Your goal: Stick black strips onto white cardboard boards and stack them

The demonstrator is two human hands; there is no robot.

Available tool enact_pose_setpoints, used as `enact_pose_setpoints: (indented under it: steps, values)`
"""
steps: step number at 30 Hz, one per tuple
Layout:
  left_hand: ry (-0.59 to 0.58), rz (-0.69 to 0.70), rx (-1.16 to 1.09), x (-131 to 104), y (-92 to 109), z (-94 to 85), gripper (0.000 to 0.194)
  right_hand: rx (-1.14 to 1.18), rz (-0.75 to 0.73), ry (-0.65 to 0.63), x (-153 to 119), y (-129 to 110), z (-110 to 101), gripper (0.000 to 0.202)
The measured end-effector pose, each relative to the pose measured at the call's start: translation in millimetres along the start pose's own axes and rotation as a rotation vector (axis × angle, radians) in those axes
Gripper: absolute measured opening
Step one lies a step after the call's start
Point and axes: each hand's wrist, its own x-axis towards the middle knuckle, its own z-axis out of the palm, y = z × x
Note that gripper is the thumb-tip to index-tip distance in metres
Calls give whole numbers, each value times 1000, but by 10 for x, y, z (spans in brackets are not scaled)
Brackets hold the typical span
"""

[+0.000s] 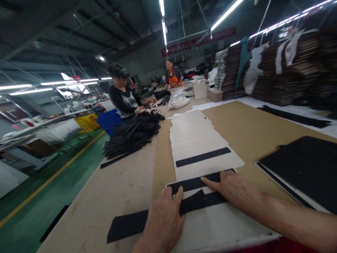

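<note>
My left hand (165, 214) is closed around a few loose black strips (127, 223), which stick out on both sides of it. Its fingertips also touch the left end of a black strip (193, 183) lying along the far edge of a pale board (210, 225). On the right part of that same strip rests my right hand (234, 184), thumb stretched out and fingers spread, holding nothing. Another black band shows on the board below the right hand, partly covered by the loose strips. Just beyond lies a row of overlapping pale boards (195, 135), the nearest bearing a black strip (202, 157).
A heap of black strips (134, 133) lies at the table's left edge. Black-covered boards (302, 167) are stacked at right. Tall piles of brown sheets (286, 73) stand behind. Two co-workers, one person (123, 95) and another person (173, 75), are farther along the table.
</note>
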Motion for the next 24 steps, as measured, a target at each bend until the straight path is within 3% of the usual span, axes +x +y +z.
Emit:
enact_pose_setpoints:
  steps: [5, 16, 21, 24]
  values:
    - [35, -16, -6, 6, -28, 77, 62, -158, -30, -109, -29, 82, -6, 79]
    - [149, -20, -91, -65, -181, 254, 60, -101, 42, 32, -438, 481, 123, 65]
    - [181, 10, -47, -87, -291, 375, 60, 38, 115, 6, -482, 581, -39, 41]
    - [276, 66, -23, -57, -452, 508, 55, 122, 163, 3, -545, 506, -170, 35]
